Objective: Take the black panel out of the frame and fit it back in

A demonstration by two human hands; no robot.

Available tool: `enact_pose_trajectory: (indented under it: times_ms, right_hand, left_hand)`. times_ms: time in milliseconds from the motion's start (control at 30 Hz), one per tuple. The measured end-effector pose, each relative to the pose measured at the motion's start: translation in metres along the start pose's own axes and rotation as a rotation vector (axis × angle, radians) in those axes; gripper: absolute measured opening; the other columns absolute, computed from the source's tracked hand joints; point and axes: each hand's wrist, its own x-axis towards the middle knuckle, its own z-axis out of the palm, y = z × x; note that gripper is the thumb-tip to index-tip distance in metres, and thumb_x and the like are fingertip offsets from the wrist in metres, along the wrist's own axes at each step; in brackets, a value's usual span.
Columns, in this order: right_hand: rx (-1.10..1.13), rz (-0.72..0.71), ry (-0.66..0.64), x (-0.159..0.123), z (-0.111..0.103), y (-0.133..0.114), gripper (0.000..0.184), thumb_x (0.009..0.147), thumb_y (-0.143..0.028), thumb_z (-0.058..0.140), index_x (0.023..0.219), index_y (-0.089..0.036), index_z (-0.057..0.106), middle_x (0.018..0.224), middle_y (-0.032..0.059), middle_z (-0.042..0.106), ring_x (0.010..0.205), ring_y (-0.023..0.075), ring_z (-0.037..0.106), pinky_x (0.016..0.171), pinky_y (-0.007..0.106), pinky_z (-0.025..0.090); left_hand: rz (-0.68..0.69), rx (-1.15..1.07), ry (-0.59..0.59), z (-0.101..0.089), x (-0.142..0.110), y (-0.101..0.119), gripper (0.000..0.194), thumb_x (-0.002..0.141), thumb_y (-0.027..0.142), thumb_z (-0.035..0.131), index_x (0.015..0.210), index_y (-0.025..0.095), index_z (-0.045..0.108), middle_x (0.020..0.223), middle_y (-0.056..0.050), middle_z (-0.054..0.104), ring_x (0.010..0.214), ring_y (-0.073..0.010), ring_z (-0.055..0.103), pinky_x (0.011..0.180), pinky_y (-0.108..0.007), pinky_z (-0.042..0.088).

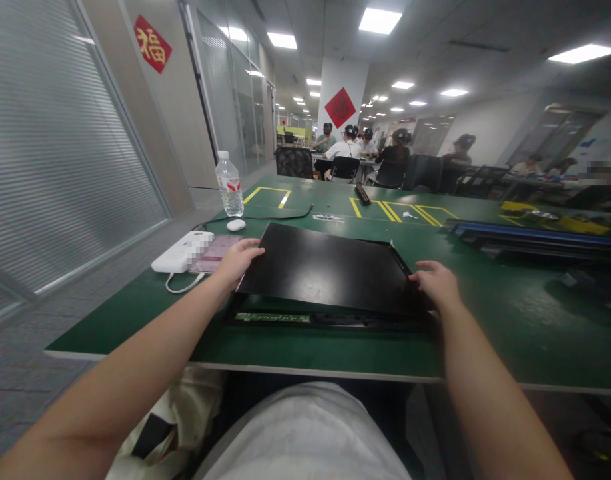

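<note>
A flat black screen panel [320,263] lies tilted over a shallow black frame [375,321], its left side raised. Along the near side of the frame a green circuit board strip [272,318] shows below the panel's edge. My left hand [238,261] grips the panel's left edge, fingers on top. At the right edge, my right hand [438,283] has its thumb and forefinger closed on the rim, where panel and frame lie close together. The undersides of both grips are hidden.
Left on the green table [135,317] are a white power bank [178,253] with a cable, a phone [218,250], a white oval case [236,225] and a water bottle [229,187]. Dark long parts [525,243] lie right. Small parts [329,218] lie beyond the panel; people sit farther back.
</note>
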Motion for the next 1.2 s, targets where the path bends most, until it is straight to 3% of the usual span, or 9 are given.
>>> enact_pose_trajectory:
  times_ms: [300,500,900,1200]
  right_hand:
    - [0.012,0.021,0.001,-0.001,0.000,-0.002,0.044,0.070,-0.017,0.056,0.112,-0.017,0.069,0.081,0.0048,0.075,0.051,0.0143,0.057,0.057,0.028,0.046]
    - [0.028,0.040,-0.012,-0.001,-0.001,-0.002,0.046,0.070,-0.018,0.056,0.114,-0.018,0.068,0.081,0.0039,0.076,0.051,0.0141,0.058,0.058,0.028,0.046]
    - [0.064,0.041,-0.019,0.000,-0.001,-0.001,0.045,0.069,-0.019,0.057,0.112,-0.018,0.069,0.079,0.0035,0.075,0.053,0.0141,0.057,0.060,0.028,0.047]
    - [0.138,0.091,-0.013,-0.003,-0.002,-0.004,0.048,0.064,-0.017,0.058,0.111,-0.015,0.070,0.075,0.0059,0.074,0.052,0.0152,0.056,0.054,0.028,0.045]
  left_hand:
    - [0.008,-0.075,-0.092,-0.007,0.009,-0.007,0.043,0.052,0.018,0.079,0.095,0.016,0.073,0.089,-0.007,0.076,0.078,-0.0207,0.070,0.072,-0.031,0.055]
    - [-0.066,0.104,-0.054,-0.012,0.014,-0.014,0.052,0.051,0.018,0.080,0.103,0.017,0.072,0.069,-0.004,0.072,0.059,-0.0224,0.067,0.054,-0.032,0.051]
    - [-0.009,0.309,-0.036,-0.004,0.000,-0.004,0.025,0.050,0.019,0.079,0.073,0.020,0.069,0.056,-0.001,0.062,0.061,-0.0245,0.064,0.053,-0.030,0.045]
    - [0.059,0.496,-0.086,-0.007,0.005,-0.012,0.026,0.056,0.024,0.074,0.080,0.015,0.070,0.058,0.002,0.059,0.058,-0.0177,0.057,0.054,-0.027,0.041]
